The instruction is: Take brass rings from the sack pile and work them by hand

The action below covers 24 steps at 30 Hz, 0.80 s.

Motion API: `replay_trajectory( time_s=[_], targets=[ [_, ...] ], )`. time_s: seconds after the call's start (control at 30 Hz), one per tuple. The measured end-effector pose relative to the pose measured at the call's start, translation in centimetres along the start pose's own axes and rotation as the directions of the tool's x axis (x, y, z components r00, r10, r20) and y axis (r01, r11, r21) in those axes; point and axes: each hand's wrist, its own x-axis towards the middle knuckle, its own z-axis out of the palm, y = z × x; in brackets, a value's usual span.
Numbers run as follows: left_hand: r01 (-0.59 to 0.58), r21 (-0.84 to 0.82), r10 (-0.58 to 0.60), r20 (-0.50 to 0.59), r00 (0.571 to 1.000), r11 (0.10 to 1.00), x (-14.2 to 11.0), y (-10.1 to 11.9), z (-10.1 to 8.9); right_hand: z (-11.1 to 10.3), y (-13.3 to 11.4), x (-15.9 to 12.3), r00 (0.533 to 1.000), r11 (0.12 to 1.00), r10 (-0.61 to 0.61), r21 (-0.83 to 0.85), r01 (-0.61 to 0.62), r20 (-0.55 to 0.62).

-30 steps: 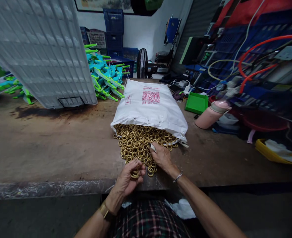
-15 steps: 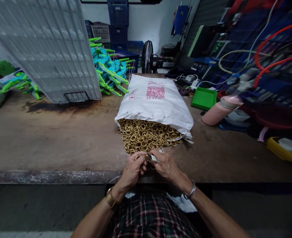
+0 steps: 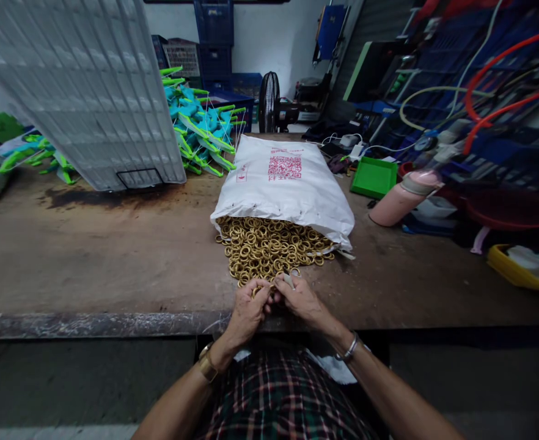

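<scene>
A white sack lies on the worn wooden bench, its mouth toward me, and a heap of brass rings spills from it. My left hand is closed around a few brass rings at the near edge of the heap. My right hand touches it, fingers pinched on a small ring, a pale band on the forefinger. Both hands meet just above the bench's front edge.
A large translucent ribbed panel leans at the back left. Blue-and-green plastic pieces lie behind it. A green tray, a pink flask, a fan, hoses and a yellow bowl crowd the right.
My right hand left the heap and came toward me to meet the left hand; both now work together at the heap's near edge. The view tilted slightly.
</scene>
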Motion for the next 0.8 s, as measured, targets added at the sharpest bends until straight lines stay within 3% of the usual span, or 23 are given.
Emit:
replay_trajectory(
  time_s=[0.3,0.63,0.7,0.8],
  targets=[
    [0.042,-0.022,-0.039,0.126,0.991,0.999,0.0,-0.5,-0.5,0.0,-0.8,0.1,0.992,0.988,-0.096,-0.131,0.085,-0.080],
    [0.059,-0.121,-0.039,0.164,0.986,0.991,-0.4,-0.6,-0.6,0.1,-1.1,0.0,0.993,0.992,-0.095,-0.090,0.088,-0.072],
    [0.049,-0.135,-0.026,0.166,0.986,0.990,-0.4,-0.6,-0.6,-0.1,-1.1,-0.1,0.990,0.986,-0.096,-0.144,0.081,-0.099],
    [0.041,-0.142,-0.020,0.149,0.989,0.989,-0.3,-0.6,-0.7,-0.2,-0.9,-0.5,0.982,0.926,-0.158,-0.361,0.112,-0.103]
  ],
)
